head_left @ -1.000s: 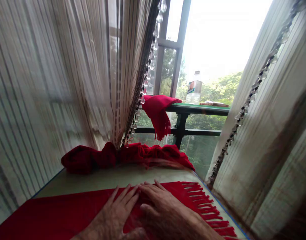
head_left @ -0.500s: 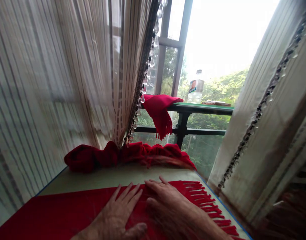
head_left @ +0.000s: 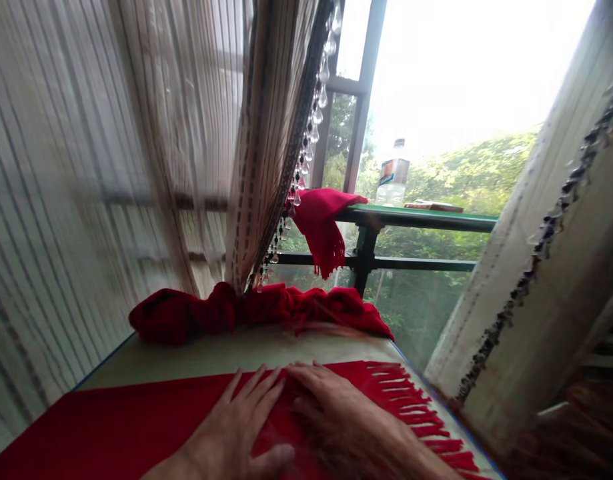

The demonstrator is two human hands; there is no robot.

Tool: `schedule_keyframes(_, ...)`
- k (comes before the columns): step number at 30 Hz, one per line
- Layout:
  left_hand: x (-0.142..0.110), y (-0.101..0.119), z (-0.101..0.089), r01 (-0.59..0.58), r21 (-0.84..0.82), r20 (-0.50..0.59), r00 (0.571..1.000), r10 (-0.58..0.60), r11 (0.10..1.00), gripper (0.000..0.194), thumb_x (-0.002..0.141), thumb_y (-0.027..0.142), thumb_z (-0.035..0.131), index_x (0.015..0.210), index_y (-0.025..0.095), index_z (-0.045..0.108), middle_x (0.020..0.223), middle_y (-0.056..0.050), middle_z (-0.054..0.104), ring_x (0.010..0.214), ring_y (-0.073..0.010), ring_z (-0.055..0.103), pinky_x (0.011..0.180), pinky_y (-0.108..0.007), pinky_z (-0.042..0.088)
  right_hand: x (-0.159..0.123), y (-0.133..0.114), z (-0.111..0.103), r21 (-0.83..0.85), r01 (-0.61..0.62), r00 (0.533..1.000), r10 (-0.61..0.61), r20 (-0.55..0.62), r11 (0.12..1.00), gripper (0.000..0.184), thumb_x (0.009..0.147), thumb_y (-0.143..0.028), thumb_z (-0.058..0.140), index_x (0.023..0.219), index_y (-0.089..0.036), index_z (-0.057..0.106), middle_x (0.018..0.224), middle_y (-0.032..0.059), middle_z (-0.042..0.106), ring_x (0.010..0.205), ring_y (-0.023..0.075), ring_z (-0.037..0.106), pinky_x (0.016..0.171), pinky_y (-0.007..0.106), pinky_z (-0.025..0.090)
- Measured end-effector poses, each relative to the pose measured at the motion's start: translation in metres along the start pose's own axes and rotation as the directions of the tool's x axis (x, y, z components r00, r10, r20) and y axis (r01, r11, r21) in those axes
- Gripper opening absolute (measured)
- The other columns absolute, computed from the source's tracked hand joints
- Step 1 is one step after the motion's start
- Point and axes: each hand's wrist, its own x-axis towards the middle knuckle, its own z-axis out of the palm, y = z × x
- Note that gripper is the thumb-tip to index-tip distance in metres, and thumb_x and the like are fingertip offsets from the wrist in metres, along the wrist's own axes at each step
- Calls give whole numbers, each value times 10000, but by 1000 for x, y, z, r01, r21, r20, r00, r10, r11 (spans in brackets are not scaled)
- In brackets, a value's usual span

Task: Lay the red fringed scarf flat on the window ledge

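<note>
A red scarf (head_left: 111,420) lies spread flat across a pale table (head_left: 266,350), its fringe (head_left: 421,413) fanned out toward the right edge. My left hand (head_left: 241,420) rests palm down on the scarf with its fingers spread near the far edge. Just to the right, my right hand (head_left: 331,400) also lies on the scarf, slightly blurred, its fingers stretched out toward the left fingertips. Neither hand grips the cloth.
A bunched red cloth (head_left: 186,313) runs along the table's far edge. Another fringed red scarf (head_left: 321,220) hangs over a green railing (head_left: 436,219), where a plastic bottle (head_left: 393,175) and a flat packet (head_left: 431,207) stand. Beaded curtains (head_left: 196,133) hang on both sides.
My right hand has shifted a little to the left, closer to my left hand, which stays in place. Both curtains have swayed rightward.
</note>
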Motion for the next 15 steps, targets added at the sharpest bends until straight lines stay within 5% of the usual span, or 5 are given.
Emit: schedule_keyframes(15, 0, -5, 5, 0, 7, 20, 1000, 0, 1000, 878, 991, 676, 564, 1674, 178, 323, 1741, -103, 229, 1632, -366, 204, 1314, -641, 157, 3, 1, -2, 62, -69, 991, 61, 116, 996, 665, 976, -396, 532, 1610, -207, 463, 1672, 146, 511, 1576, 304, 441, 1339, 518, 313)
